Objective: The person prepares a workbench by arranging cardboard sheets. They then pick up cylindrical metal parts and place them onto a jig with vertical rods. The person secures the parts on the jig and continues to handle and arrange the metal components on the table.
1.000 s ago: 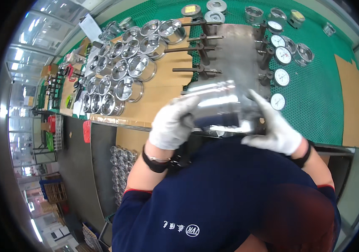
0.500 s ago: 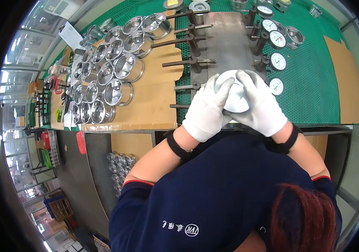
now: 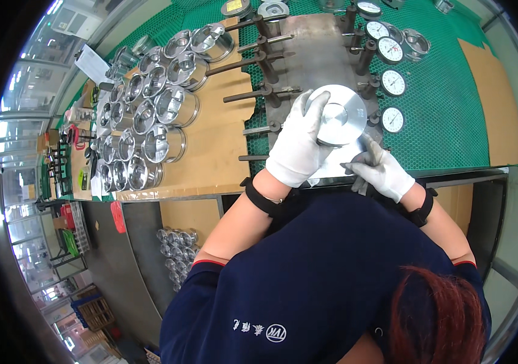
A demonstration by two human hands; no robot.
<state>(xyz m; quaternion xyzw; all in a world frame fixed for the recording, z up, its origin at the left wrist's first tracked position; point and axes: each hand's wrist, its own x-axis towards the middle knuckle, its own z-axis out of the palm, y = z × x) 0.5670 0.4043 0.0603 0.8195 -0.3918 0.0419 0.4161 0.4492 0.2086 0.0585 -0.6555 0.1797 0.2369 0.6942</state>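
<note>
A round silver metal piston [image 3: 345,115] is tilted with its flat, ringed face toward me. My left hand [image 3: 298,145], in a white glove, is closed on the piston's left side, thumb and fingers at its edge. Just below and right of the piston is my right hand [image 3: 386,175], also gloved, with greyed fingertips. Its fingers are apart and bent toward the left, near the piston's lower edge. A bright white surface [image 3: 335,162] shows beneath the piston. Behind the piston lies a grey metal plate [image 3: 313,54].
Several pistons [image 3: 171,106] stand on cardboard [image 3: 213,133] at the left. Dial gauges [image 3: 392,82] on dark posts line the plate's right side; rods on posts [image 3: 268,94] line its left. Green mesh matting [image 3: 441,115] covers the right, beside more cardboard [image 3: 489,103]. More pistons [image 3: 177,252] sit below the bench.
The piston has turned so its flat ringed face shows. My right hand has come off it and moved down and right; my left hand keeps hold. The view has shifted slightly.
</note>
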